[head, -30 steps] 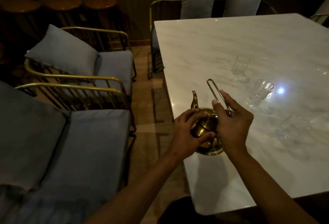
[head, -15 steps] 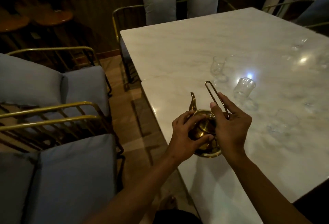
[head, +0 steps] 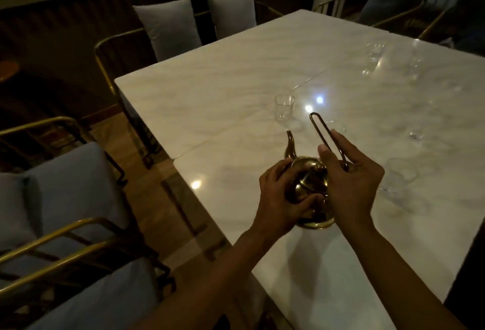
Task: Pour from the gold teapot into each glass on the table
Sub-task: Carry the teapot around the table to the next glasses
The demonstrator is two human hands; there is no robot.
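Observation:
The gold teapot (head: 311, 188) stands on the white marble table (head: 236, 98) near its left edge, spout pointing away from me. My left hand (head: 280, 198) curls round the pot's body and lid. My right hand (head: 351, 180) pinches the tall wire loop handle (head: 322, 133) between thumb and fingers. A clear glass (head: 284, 108) stands upright beyond the spout. Another glass (head: 336, 127) is partly hidden behind the handle and my right fingers. A third glass (head: 399, 177) sits just right of my right hand.
More clear glasses stand further right (head: 417, 133) and at the far right of the table (head: 375, 51). Gold-framed chairs with blue cushions (head: 68, 193) line the left side. Two pale pillows (head: 173, 28) sit on a chair at the far end.
My view has swung to the right, bringing more of the table and its glasses into sight. Both hands keep the same hold on the teapot, which stays on the table.

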